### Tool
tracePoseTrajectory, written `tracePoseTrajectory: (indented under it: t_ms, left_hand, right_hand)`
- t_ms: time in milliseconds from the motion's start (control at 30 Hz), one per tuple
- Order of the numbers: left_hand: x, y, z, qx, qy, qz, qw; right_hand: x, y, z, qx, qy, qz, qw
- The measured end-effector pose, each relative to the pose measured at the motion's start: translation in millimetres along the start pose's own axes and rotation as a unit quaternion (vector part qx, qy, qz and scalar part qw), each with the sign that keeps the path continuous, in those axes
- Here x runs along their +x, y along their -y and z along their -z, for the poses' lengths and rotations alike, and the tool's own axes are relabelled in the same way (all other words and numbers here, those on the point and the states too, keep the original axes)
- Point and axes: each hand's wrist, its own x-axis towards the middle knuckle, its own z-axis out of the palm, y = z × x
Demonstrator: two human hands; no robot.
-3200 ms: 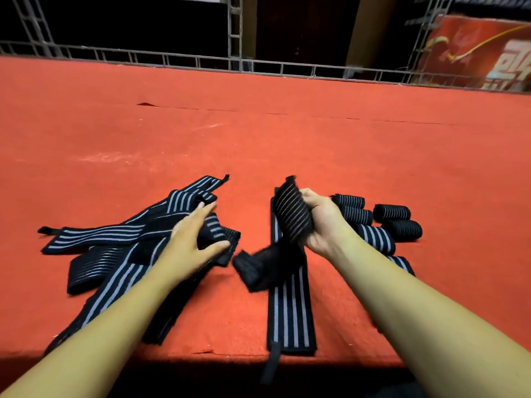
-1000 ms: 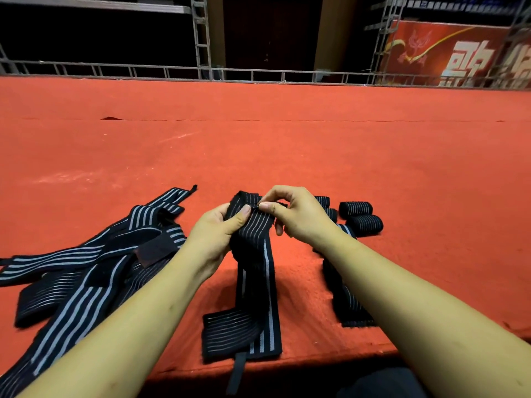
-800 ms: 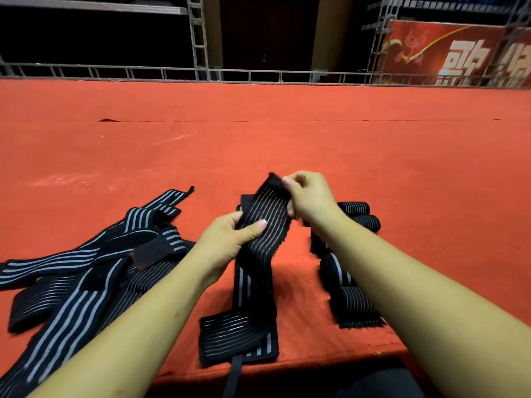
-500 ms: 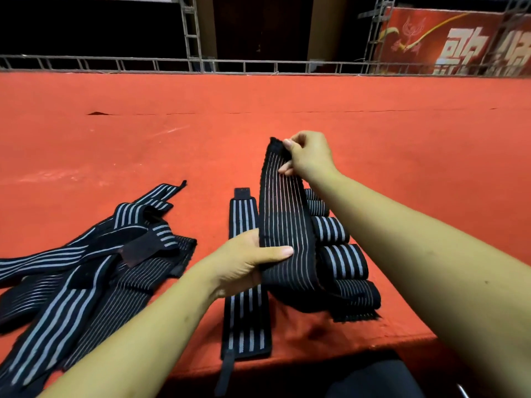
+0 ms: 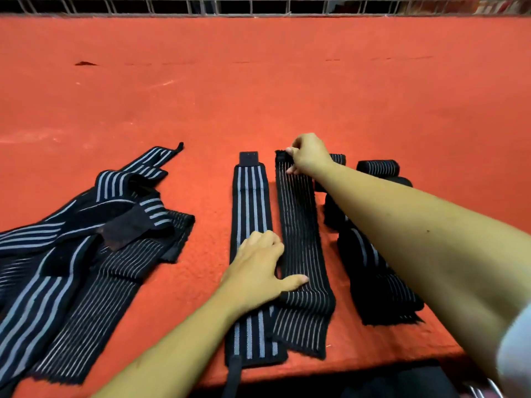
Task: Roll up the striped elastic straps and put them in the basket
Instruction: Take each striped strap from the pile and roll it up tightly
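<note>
Far carpet (image 5: 258,96) open; strap pile (image 5: 86,239) blocks L, rolled straps (image 5: 376,167) R.

My feed is bright, lit evenly from overhead, and the red counter (image 5: 258,96) comes through heavily saturated, with a paler sheen on its far left. Shadows are soft and short: a dim patch under the right forearm (image 5: 416,225) and a thin one beside the left hand (image 5: 258,265). The black weave of the thin-striped strap (image 5: 298,225) swallows fine detail. Beyond the railing (image 5: 258,7) I see near black. The wide lens bows that railing and stretches the forearm toward the bottom edge, where a pale sleeve (image 5: 514,354) smears into blur. The right hand (image 5: 309,155) looks reasonably sharp.
</note>
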Motion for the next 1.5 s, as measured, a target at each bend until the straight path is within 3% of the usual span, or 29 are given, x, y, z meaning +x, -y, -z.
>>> tracePoseTrajectory:
  t_ms: [233, 433, 533, 600, 700, 800, 933, 1067, 1167, 1233, 1333, 1500]
  left_hand:
    - [-2, 2, -4, 0.024, -0.023, -0.02, 0.999]
    - [-2, 2, -5, 0.023, -0.029, -0.033, 0.999]
    - [-5, 0, -3, -0.04, -0.045, -0.022, 0.998]
    - [-8, 0, -2, -0.113, -0.097, 0.005, 0.989]
    - [-11, -1, -2, -0.173, -0.167, 0.025, 0.97]
    - [-13, 0, 9, -0.192, -0.171, 0.019, 0.966]
    - [-24, 21, 51, -0.161, -0.21, 0.019, 0.964]
    - [-58, 79, 94, -0.018, -0.262, 0.135, 0.956]
    - [-92, 117, 106, 0.136, -0.295, 0.245, 0.914]
    - [-114, 132, 99, 0.145, -0.302, 0.297, 0.894]
    - [-132, 144, 77, 0.14, -0.255, 0.325, 0.9]
    - [-133, 145, 79, 0.078, -0.23, 0.32, 0.916]
  right_hand:
    - [33, -26, -36, -0.12, 0.044, -0.017, 0.992]
    - [6, -24, -29, -0.153, 0.076, 0.015, 0.985]
    - [-22, -30, -35, -0.215, 0.123, 0.043, 0.968]
    - [-51, -36, -42, -0.238, 0.146, 0.059, 0.958]
    - [-88, -40, -49, -0.281, 0.127, 0.096, 0.946]
    - [-101, -29, -47, -0.304, 0.131, 0.093, 0.939]
    - [-108, 6, -48, -0.269, 0.112, 0.086, 0.953]
    - [-126, 54, -78, -0.199, 0.116, 0.116, 0.966]
    - [-148, 87, -108, -0.146, 0.144, 0.119, 0.971]
    - [-161, 102, -129, -0.105, 0.174, 0.092, 0.975]
    - [-173, 108, -158, -0.01, 0.213, 0.017, 0.977]
    - [-179, 103, -183, -0.024, 0.148, -0.027, 0.988]
